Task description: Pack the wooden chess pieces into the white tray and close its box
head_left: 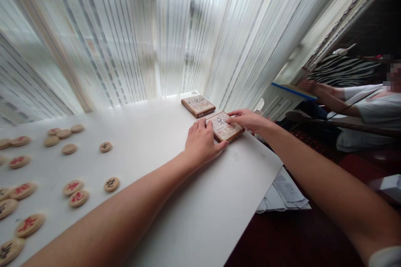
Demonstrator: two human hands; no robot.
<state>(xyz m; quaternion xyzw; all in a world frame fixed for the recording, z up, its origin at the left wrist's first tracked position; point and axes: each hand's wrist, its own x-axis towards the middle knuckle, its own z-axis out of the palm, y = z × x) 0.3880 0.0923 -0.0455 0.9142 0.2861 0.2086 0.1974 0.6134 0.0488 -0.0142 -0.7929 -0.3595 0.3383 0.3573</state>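
Observation:
A flat square box (224,128) with a printed beige lid and brown sides lies near the right edge of the white table (163,162). My left hand (202,142) rests on the table with its fingers against the box's left side. My right hand (247,119) grips the box's far right edge, thumb and fingers curled onto it. A second, matching box (198,105) lies just behind, untouched.
Several round wooden Chinese chess pieces (72,187) with red or black characters are scattered over the table's left part. White curtains hang behind. Papers (283,194) lie below the table's right edge. Another person (360,108) sits at the right, holding a blue-edged board.

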